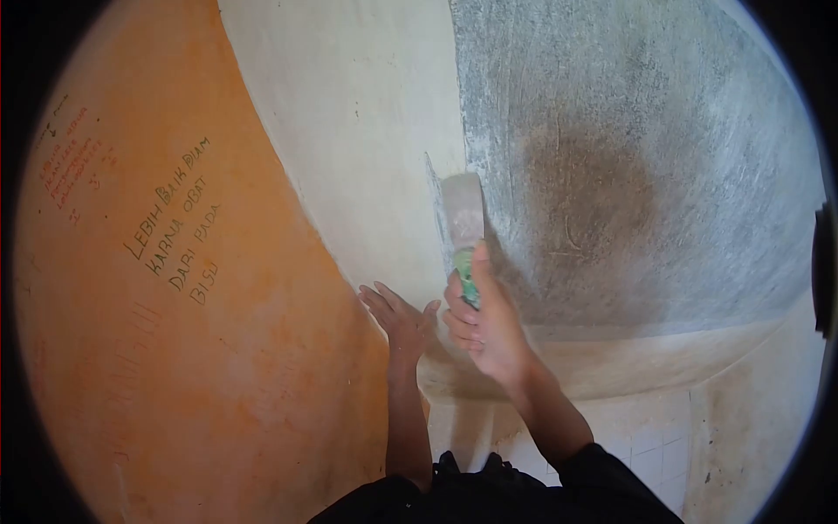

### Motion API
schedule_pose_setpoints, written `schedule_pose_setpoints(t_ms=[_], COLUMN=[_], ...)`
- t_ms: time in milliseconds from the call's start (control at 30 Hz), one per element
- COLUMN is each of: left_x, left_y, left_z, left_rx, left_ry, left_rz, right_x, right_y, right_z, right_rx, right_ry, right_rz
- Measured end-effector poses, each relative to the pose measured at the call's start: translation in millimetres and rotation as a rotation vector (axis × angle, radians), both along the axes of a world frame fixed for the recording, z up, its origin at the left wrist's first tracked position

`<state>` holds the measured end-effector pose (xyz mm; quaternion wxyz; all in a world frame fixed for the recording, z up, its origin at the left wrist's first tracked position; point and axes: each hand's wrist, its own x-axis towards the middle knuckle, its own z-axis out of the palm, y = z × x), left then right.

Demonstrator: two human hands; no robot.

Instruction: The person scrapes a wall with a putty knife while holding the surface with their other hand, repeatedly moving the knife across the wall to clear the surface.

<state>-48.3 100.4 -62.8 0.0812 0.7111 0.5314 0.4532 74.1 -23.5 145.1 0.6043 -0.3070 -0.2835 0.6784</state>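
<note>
My right hand (487,323) is wrapped round the green handle of a paint scraper (464,210). The wide metal blade points up and lies against the wall, along the border between a pale painted strip (358,113) and a rough grey patch (567,79). Thin grey scrape marks show beside the blade's left edge. Lower left of it, my left hand (397,316) rests on the pale strip near its orange border, fingers spread and holding nothing.
An orange wall (262,367) with handwritten words fills the left side. Below the grey patch runs a pale ledge (611,371), with white floor tiles (655,441) under it. A dark object (822,271) sticks in at the right edge.
</note>
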Motion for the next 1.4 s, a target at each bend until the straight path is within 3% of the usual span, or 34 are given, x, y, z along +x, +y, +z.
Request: schedule_pose_setpoints(t_ms=[300,467,600,700,933,1400], left_x=[-8,-4,0,5,5,3], left_y=[-4,-5,0,-9,6,14], left_z=[5,8,4,16,-6,-12], left_rx=[-0.016,-0.018,-0.028,-0.084,-0.063,-0.117], left_ry=[0.041,-0.035,-0.016,-0.061,-0.068,-0.034], left_rz=[-0.037,-0.053,-0.032,-0.027,-0.012,-0.010], right_x=[-6,5,-9,2,-6,-39], right_y=[-6,-12,-7,-3,4,8], right_z=[8,-16,11,-11,3,-36], right_rx=[-0.026,0.007,-0.008,-0.005,0.060,0.009], right_ry=[0.038,-0.031,-0.037,-0.037,-0.075,0.173], right_rz=[-0.010,-0.060,-0.032,-0.091,-0.072,-0.163])
